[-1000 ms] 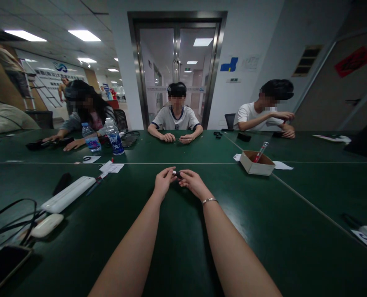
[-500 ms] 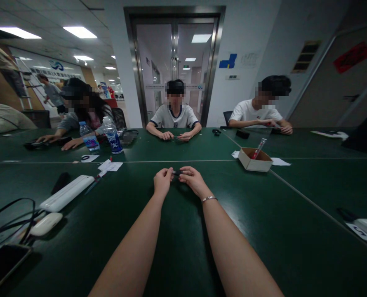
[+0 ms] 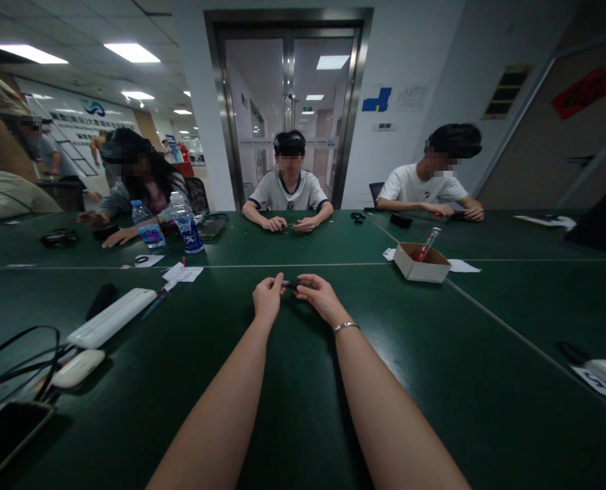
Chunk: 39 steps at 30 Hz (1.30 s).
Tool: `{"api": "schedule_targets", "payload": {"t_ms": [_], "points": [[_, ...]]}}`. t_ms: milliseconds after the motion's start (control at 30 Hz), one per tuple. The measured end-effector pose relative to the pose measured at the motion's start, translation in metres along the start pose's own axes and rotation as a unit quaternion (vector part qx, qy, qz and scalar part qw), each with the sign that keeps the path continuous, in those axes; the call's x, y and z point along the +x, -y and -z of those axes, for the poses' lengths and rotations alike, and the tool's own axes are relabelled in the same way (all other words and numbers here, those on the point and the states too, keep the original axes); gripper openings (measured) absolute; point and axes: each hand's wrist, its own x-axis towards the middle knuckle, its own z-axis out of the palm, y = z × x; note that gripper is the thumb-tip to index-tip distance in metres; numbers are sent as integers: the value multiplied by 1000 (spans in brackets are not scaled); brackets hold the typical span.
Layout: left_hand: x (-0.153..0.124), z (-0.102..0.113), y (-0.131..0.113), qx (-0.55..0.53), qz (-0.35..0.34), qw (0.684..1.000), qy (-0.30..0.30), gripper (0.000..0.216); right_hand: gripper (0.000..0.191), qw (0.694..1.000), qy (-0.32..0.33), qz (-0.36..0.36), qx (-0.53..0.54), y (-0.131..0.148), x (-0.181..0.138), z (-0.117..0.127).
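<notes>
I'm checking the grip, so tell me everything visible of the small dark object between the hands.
The small dark object is slim and roughly rod-shaped, with a greyish stretch toward the left hand; it could be plastic or metal. It lies roughly crosswise over the green table, reaching to the right hand. Fingers of both hands grip it and hide its ends. Any markings are too small to make out.

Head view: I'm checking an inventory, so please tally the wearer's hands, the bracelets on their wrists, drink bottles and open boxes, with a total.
Left hand and right hand, both holding the small dark item: 2
Bracelet: 1
Drink bottles: 2
Open box: 1
Total: 6
</notes>
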Motion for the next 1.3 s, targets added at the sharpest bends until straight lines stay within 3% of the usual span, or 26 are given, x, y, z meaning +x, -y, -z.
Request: {"api": "schedule_targets", "payload": {"t_ms": [567,1300], "points": [[3,-1,5,27,-14,1000,4,46,45,1000,16,-7,9,0,-1,1],[-5,3,-10,88,-7,996,17,47,41,1000,24,-4,12,-2,1,4]]}}
